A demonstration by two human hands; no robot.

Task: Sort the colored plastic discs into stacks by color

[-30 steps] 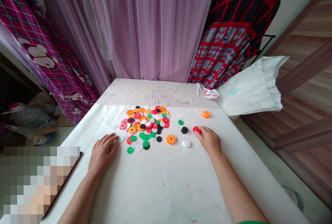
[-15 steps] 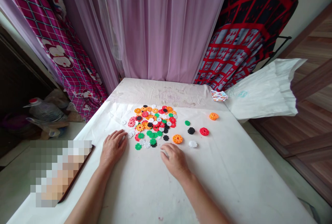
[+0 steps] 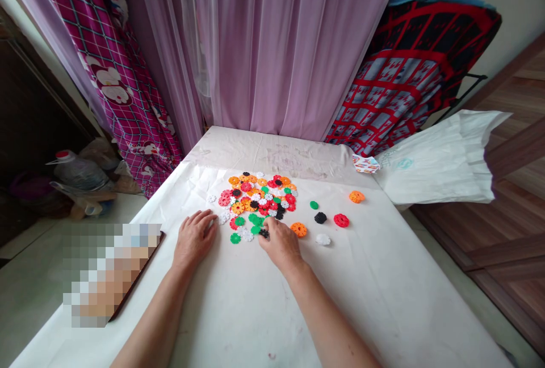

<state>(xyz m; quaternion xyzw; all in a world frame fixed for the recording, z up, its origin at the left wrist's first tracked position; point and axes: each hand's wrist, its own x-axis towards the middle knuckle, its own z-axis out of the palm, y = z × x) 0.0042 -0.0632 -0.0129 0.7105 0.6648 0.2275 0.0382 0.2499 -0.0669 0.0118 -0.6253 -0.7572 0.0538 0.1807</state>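
Notched plastic snowflake discs in red, orange, green, white and black lie in a loose pile (image 3: 259, 200) on the table. My right hand (image 3: 283, 246) is at the pile's near edge, with its thumb and fingers closed around a black disc (image 3: 264, 234). Its fingertips are partly hidden behind the hand. A green disc (image 3: 255, 230) lies right against that black one. My left hand (image 3: 195, 238) rests palm down on the cloth, fingers stretched out, just left of the pile and holding nothing.
Right of the pile are an orange stack (image 3: 298, 230), a white stack (image 3: 323, 239), a black stack (image 3: 320, 218), a red stack (image 3: 341, 220), green discs (image 3: 314, 205) and another orange stack (image 3: 356, 197). A blurred flat device (image 3: 123, 277) lies left; a white bag (image 3: 438, 163) hangs over the right edge.
My right hand has moved forward to the near edge of the pile and closed on a black disc. My left hand stays by the pile. The view has shifted slightly.
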